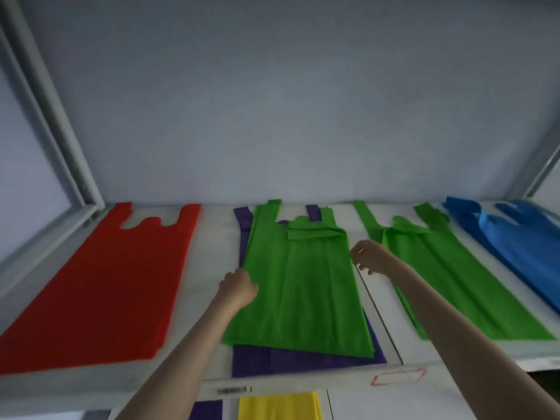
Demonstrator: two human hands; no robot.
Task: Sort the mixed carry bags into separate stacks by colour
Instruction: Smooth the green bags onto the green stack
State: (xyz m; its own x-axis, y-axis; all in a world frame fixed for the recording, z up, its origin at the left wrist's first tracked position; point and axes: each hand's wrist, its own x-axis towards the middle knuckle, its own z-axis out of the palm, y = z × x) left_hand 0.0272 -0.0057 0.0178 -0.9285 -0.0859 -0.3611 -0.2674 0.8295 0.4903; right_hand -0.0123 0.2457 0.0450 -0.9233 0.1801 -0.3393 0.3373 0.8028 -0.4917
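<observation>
**On the white table, hands at the green bag**

At the middle pile, your left hand (238,286) pinches the left edge of the green bag (300,286); your right hand (371,257) hovers with fingers loosely spread at its right edge, gripping nothing. Purple bags (303,360) lie beneath. Red bags (100,286) lie left, a green stack (454,283) and blue bags (521,247) right, a yellow bag (277,406) near.

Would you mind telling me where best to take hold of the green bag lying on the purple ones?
Probably pinch the green bag at both long side edges, from left and right, where the left hand and right hand are. It lies flat atop the purple bags, so edges lift cleanly.
</observation>
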